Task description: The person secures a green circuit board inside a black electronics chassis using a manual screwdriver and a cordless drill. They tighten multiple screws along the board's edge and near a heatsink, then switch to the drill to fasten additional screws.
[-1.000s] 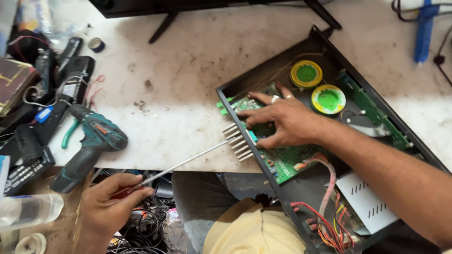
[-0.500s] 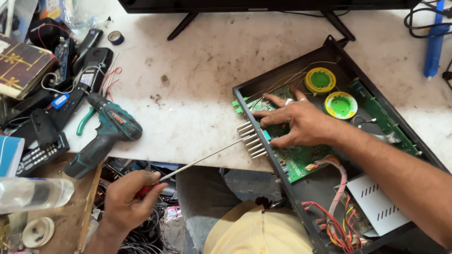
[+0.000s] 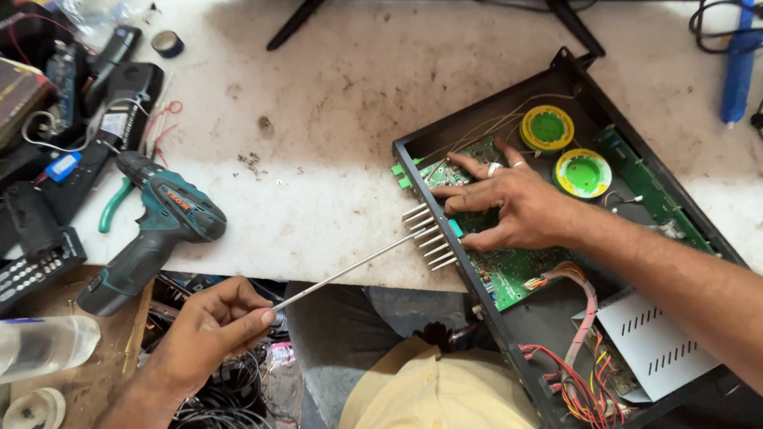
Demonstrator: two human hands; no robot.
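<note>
A: Two hands in view. Left hand (image 3: 213, 327), what's it doing?

B: Clenched round the handle end of a long thin screwdriver (image 3: 350, 270), thumb and forefinger pinching the shaft. Hand sits below the table edge (image 3: 318, 159). Tip reaches the row of metal shafts (image 3: 429, 236) sticking out of the front of the black chassis (image 3: 572, 67).

A: Right hand (image 3: 509, 205)?

B: Fingers spread, palm down, pressing flat on the green circuit board (image 3: 517, 266) inside the chassis. Grips nothing, just rests on it. Rings on two fingers.

A: What else is in the chassis?

B: Two yellow-rimmed round green parts (image 3: 564, 151) toward the back, another green board (image 3: 648, 187) along the far side, a red wire bundle (image 3: 576, 381) and a slotted white cover (image 3: 652, 342) at the near end.

A: Off to the side?

B: Teal cordless drill (image 3: 155, 230) lying on the table, well apart from the chassis.
</note>
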